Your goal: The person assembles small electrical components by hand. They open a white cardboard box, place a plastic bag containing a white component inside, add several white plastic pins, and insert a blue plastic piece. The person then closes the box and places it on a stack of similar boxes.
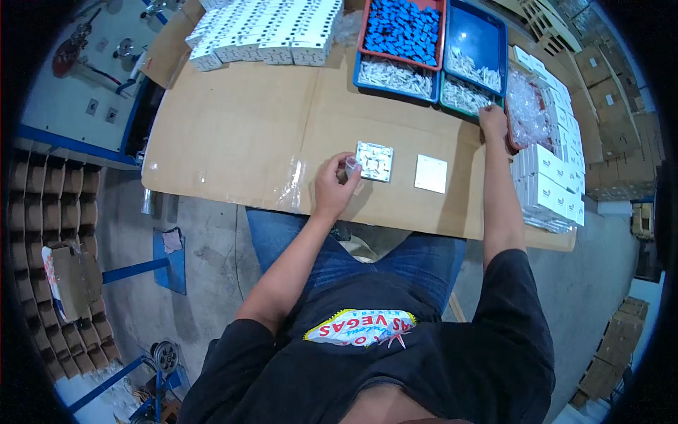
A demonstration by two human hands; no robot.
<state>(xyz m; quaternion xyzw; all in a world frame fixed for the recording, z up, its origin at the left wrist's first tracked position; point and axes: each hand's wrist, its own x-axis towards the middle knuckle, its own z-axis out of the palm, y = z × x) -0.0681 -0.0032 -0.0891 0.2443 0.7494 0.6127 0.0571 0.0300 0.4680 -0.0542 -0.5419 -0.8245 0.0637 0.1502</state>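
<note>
Tabletop (233, 127) covered in brown cardboard, viewed from above. Near its front edge, slightly right of centre: square white module (374, 164), lying flat, small fittings on its upper face. At the module's left edge: left hand (335, 185), thumb and fingers curled in a narrow grip around a small translucent item (351, 163); contact between fingertips and module uncertain. To the right of the module, apart from it: plain white square plate (431, 174), also flat. Farther right and back: right hand (493, 121), arm outstretched, fingers bent at the near right corner of a green tray (459, 113) containing small white parts (460, 94); spread of this grip, and anything within it, impossible to discern. Beside the green tray, to the left: red tray (400, 61) heaped with blue pieces (402, 32). Along the right side: stacked white boxes (547, 187) and clear plastic bags (528, 109).
</note>
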